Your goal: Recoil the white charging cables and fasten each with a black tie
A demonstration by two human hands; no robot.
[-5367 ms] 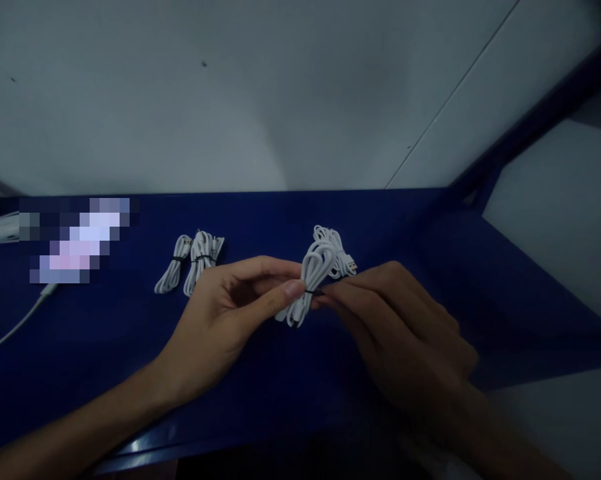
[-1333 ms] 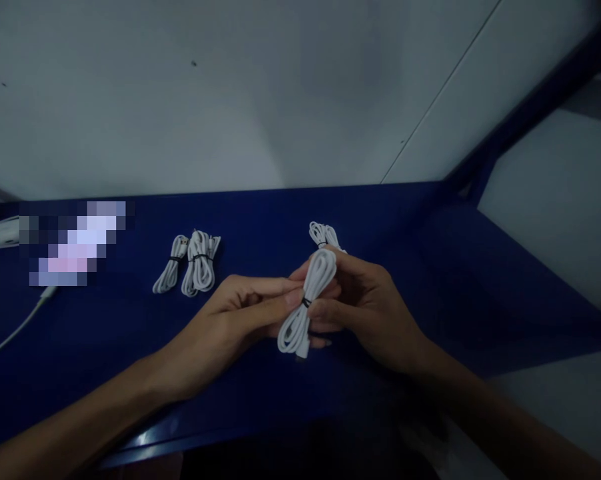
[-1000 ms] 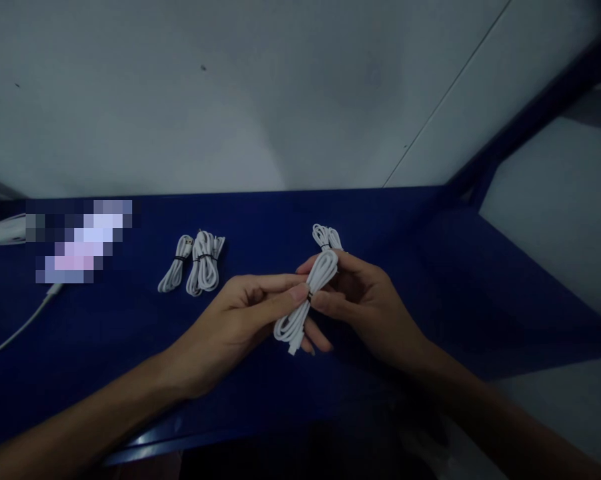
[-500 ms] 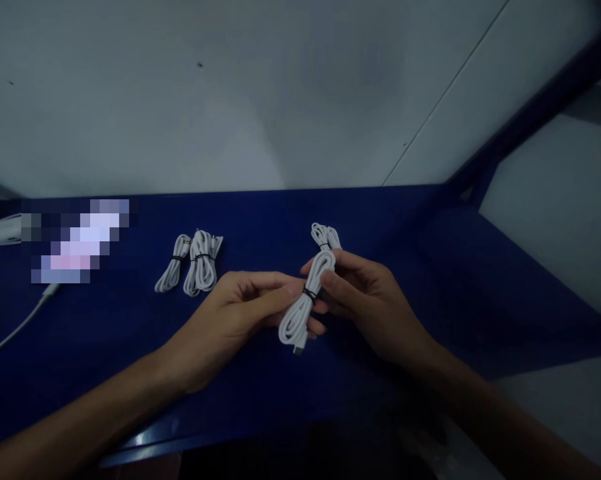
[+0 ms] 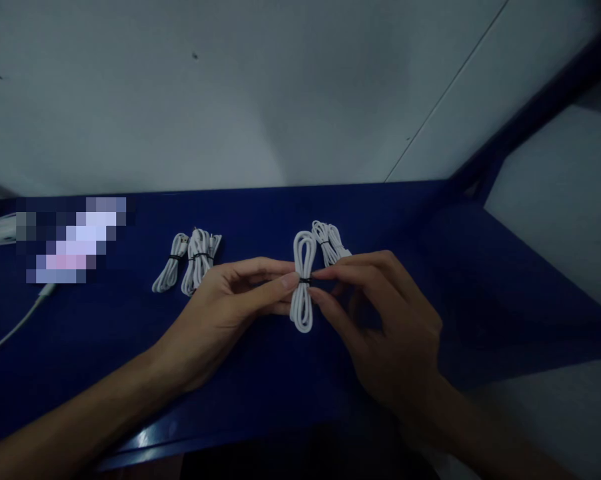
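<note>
A coiled white charging cable (image 5: 303, 317) stands almost upright between my hands, bound round its middle by a thin black twist tie (image 5: 304, 281). My left hand (image 5: 245, 287) grips the coil from the left, thumb in front by the tie and fingers behind. From the right, my right hand (image 5: 385, 313) brings its thumb and index fingertip to the tie's end at the coil's edge, in a pinch. The cable's plugs are not visible. Just behind lie more tied white cables (image 5: 330, 241), partly covered by my right hand.
Several tied white cable bundles (image 5: 200, 257) lie on the blue table (image 5: 260, 220) to the left. Farther left are a pixelated bright phone-like object (image 5: 88, 233) with a white cord (image 5: 15, 333) and a white rounded object (image 5: 0, 230). A pale wall (image 5: 230, 120) rises behind.
The held cable has turned more upright, and its plug no longer shows. My right hand has shifted from holding the coil's upper part to pinching at the tie.
</note>
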